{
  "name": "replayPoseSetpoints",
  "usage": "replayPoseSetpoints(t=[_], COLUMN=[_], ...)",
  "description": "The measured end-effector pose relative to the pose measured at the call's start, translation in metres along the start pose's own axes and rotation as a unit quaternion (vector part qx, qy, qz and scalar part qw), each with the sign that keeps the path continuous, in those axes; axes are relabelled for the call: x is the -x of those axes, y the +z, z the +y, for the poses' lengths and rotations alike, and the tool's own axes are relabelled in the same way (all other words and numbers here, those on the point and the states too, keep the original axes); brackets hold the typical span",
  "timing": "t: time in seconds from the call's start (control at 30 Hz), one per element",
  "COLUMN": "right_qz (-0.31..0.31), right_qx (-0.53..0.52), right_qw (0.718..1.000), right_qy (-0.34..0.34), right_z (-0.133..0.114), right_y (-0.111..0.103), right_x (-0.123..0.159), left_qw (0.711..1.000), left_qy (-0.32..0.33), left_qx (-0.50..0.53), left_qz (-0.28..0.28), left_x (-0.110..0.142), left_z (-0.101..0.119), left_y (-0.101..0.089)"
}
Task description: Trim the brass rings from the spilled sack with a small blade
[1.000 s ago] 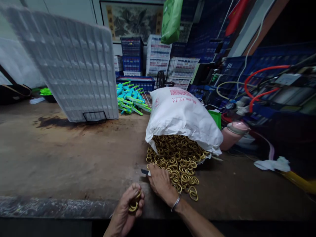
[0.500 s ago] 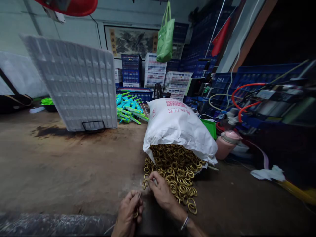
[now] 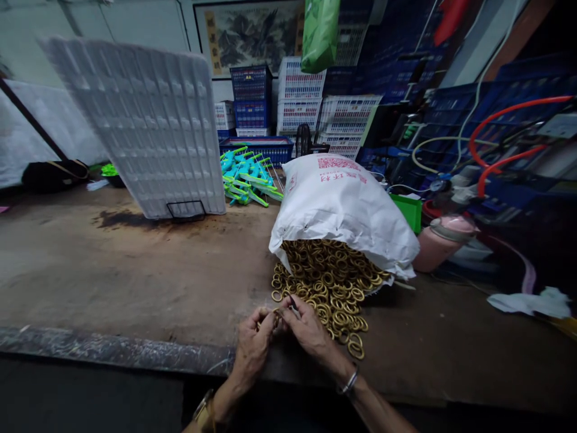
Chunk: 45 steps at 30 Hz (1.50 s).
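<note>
My left hand (image 3: 253,344) is closed, its fingertips pinching a brass-coloured ring (image 3: 276,313). Touching that ring from the other side is my right hand (image 3: 309,329), its fingers pressed together. A small dark pointed tool (image 3: 293,302) pokes up out of the right fist; its exact kind is not clear. Just beyond the hands, a heap of loose brass-coloured rings (image 3: 331,294) spills onto the table. They come from the open mouth of a white woven sack (image 3: 338,198) with red print, lying on its side.
A pale ribbed plastic panel (image 3: 148,132) stands upright in a wire stand (image 3: 186,210) on the wooden table (image 3: 135,270). Behind are turquoise-and-green plastic parts (image 3: 247,174) and stacked crates (image 3: 300,96). To the right stand a pink bottle (image 3: 444,240) and machinery with a red hose (image 3: 484,138).
My right hand has brought a ring from the heap's edge over to my left hand, and the two hands now meet. The camera view has tilted downward and shifted left.
</note>
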State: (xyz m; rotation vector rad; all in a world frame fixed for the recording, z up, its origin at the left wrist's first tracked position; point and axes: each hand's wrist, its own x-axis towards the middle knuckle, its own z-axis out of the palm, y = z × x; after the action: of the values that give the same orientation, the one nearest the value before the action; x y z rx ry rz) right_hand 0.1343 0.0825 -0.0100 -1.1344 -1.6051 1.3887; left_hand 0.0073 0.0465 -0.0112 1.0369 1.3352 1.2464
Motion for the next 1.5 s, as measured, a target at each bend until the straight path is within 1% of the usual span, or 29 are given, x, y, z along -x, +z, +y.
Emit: replayPoseSetpoints(t=[0.07, 0.1, 0.13, 0.17, 0.23, 0.3, 0.33, 0.37, 0.47, 0.53, 0.57, 0.63, 0.7, 0.8, 1.0, 1.13, 1.23, 1.33, 1.5], right_qz=[-0.004, -0.005, -0.003, 0.001, 0.015, 0.028, 0.029, 0.028, 0.019, 0.036, 0.048, 0.058, 0.036, 0.000, -0.005, -0.014, -0.037, -0.058, -0.053], right_qx=[0.001, -0.001, -0.003, -0.003, 0.011, 0.042, 0.057, 0.066, 0.059, 0.087, 0.124, 0.220, 0.307, 0.384, 0.436, 0.467, 0.477, 0.486, 0.513], right_qw=[1.000, 1.000, 1.000, 1.000, 0.999, 0.998, 0.998, 0.997, 0.998, 0.996, 0.991, 0.974, 0.950, 0.922, 0.899, 0.884, 0.878, 0.872, 0.856], right_qy=[0.001, 0.006, 0.014, 0.022, 0.031, 0.024, 0.018, 0.012, 0.006, 0.001, -0.005, -0.026, -0.039, -0.044, -0.035, -0.023, -0.016, -0.016, -0.023], right_z=[0.000, 0.000, 0.000, -0.001, -0.002, -0.003, -0.004, -0.004, -0.001, 0.002, 0.004, 0.007, 0.009, 0.010, 0.012, 0.013, 0.008, 0.002, 0.002], right_y=[-0.002, -0.002, -0.002, -0.002, -0.001, 0.000, 0.000, 0.000, 0.000, -0.001, -0.002, -0.002, -0.001, 0.001, 0.006, 0.009, 0.011, 0.015, 0.031], right_x=[-0.001, -0.001, -0.001, -0.001, 0.000, 0.000, 0.001, 0.001, 0.000, 0.000, 0.000, 0.003, 0.007, 0.013, 0.015, 0.013, 0.012, 0.012, 0.011], left_qw=[0.998, 0.996, 0.996, 0.997, 0.999, 0.993, 0.989, 0.987, 0.984, 0.980, 0.979, 0.977, 0.978, 0.982, 0.987, 0.988, 0.989, 0.987, 0.982], left_qy=[0.054, 0.070, 0.072, 0.055, -0.020, -0.099, -0.121, -0.131, -0.125, -0.124, -0.126, -0.133, -0.133, -0.130, -0.137, -0.137, -0.126, -0.132, -0.142], left_qx=[-0.034, -0.044, -0.044, -0.036, -0.003, 0.030, 0.043, 0.055, 0.100, 0.127, 0.136, 0.144, 0.144, 0.132, 0.085, 0.066, 0.072, 0.091, 0.127], left_qz=[-0.006, -0.014, -0.022, -0.031, -0.050, -0.063, -0.068, -0.073, -0.084, -0.089, -0.087, -0.078, -0.065, -0.047, -0.024, -0.019, -0.026, -0.017, 0.001], left_x=[0.001, 0.002, 0.002, 0.003, 0.004, 0.005, 0.005, 0.005, 0.006, 0.006, 0.007, 0.007, 0.007, 0.007, 0.007, 0.009, 0.012, 0.015, 0.019], left_z=[0.002, 0.002, 0.003, 0.003, 0.002, 0.000, -0.001, -0.002, -0.003, -0.003, -0.003, -0.002, -0.001, 0.000, 0.003, 0.000, -0.005, -0.008, -0.006], left_y=[0.000, 0.001, 0.001, 0.002, 0.003, 0.004, 0.005, 0.004, 0.003, 0.002, 0.002, 0.002, 0.003, 0.005, 0.005, 0.002, -0.002, -0.008, -0.018])
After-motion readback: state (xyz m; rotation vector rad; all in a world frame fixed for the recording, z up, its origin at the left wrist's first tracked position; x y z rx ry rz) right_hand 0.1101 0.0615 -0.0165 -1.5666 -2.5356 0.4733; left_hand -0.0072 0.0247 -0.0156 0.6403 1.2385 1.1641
